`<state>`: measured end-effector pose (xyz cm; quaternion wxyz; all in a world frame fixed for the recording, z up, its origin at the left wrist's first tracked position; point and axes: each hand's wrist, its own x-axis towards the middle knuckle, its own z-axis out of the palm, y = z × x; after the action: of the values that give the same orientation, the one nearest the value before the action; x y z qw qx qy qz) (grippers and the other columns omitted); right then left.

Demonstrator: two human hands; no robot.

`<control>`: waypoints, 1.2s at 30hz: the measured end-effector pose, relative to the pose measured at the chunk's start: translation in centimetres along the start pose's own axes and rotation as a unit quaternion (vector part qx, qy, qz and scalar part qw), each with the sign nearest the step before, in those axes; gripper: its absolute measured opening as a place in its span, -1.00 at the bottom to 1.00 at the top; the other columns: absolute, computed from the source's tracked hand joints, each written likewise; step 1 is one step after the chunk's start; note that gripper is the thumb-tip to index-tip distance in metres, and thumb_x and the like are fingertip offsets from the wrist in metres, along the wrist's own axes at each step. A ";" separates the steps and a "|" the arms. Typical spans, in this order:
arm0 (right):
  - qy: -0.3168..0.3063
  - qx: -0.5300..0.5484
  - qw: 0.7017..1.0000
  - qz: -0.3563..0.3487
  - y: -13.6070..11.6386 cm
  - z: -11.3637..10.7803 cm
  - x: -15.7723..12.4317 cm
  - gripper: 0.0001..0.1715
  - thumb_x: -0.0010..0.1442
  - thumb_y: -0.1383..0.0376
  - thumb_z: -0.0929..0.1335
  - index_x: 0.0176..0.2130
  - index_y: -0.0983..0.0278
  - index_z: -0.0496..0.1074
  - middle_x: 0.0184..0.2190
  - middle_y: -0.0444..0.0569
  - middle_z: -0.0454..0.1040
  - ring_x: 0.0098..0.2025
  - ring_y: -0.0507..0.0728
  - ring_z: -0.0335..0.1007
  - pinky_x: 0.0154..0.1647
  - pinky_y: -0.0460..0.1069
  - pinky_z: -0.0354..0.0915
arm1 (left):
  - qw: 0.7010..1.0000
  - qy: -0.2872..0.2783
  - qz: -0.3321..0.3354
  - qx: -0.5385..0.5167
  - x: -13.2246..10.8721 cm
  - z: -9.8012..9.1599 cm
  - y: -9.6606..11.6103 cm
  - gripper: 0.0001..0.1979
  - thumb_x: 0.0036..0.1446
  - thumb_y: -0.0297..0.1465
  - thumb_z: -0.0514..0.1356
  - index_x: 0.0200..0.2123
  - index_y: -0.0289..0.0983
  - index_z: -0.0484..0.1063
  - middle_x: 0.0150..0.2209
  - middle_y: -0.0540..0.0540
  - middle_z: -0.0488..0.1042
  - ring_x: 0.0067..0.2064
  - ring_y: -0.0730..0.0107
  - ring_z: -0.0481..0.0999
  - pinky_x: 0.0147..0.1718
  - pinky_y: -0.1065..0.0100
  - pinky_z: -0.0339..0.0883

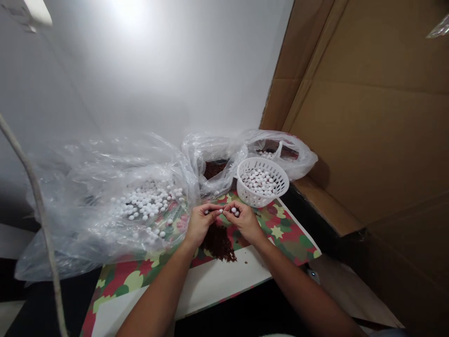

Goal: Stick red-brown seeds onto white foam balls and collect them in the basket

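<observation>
My left hand (201,222) and my right hand (243,220) meet over the patterned sheet, fingertips almost touching. A small white ball (220,211) is between their fingertips, pinched by my left hand. More white balls (235,212) are held in the curled fingers of my right hand, and one shows in my left. Below my hands lies a pile of dark reddish-brown crumbs (219,243). Just behind my right hand, a white slotted basket (257,199) holds many white balls. Left of my hands, loose white balls (145,201) lie in an open clear plastic bag (94,187).
Behind my hands, another clear bag (210,187) holds brown material. A third bag (305,161) with white balls sits behind the basket. Tall cardboard (368,103) stands on the right, a pale wall at the back. A cable (40,210) hangs at the left.
</observation>
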<state>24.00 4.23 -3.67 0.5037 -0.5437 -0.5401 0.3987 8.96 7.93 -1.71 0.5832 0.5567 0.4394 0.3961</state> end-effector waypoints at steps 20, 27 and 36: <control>-0.101 -0.021 0.995 0.017 1.5 -3.8 -2.4 -0.72 0.11 0.15 0.36 -0.38 0.34 0.40 -0.49 -0.12 0.34 -0.50 -0.08 0.15 -0.48 -0.17 0.08 | 0.982 -0.081 -0.140 -0.101 -0.1 -0.3 0.1 -0.69 -0.05 -0.32 0.25 -0.24 -0.29 0.27 -0.33 -0.03 0.39 -0.44 0.63 0.31 -0.55 0.59 0.02; -0.196 -0.239 0.946 -0.093 2.6 -4.5 -4.5 -0.87 0.14 0.34 0.34 -0.32 0.27 0.51 -0.36 -0.05 0.37 -0.33 -0.01 0.26 -0.32 -0.12 0.13 | 0.984 -0.104 -0.117 -0.082 -0.2 -0.3 0.1 -0.61 -0.05 -0.23 0.30 -0.21 -0.31 0.30 -0.28 -0.09 0.45 -0.46 0.63 0.31 -0.57 0.57 -0.01; -0.033 0.068 0.996 0.055 0.7 -3.1 -2.6 -0.64 0.08 0.08 0.38 -0.35 0.36 0.40 -0.54 -0.11 0.37 -0.57 -0.08 0.18 -0.56 -0.17 0.09 | 0.982 -0.116 -0.122 -0.086 -0.1 -0.3 -0.2 -0.62 -0.11 -0.26 0.35 -0.22 -0.30 0.40 -0.33 -0.04 0.45 -0.39 0.60 0.39 -0.45 0.56 0.14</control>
<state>26.86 1.32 -4.14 0.4992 -0.5234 -0.4970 0.4793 8.62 7.92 -1.88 0.7199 0.4885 0.3978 0.2913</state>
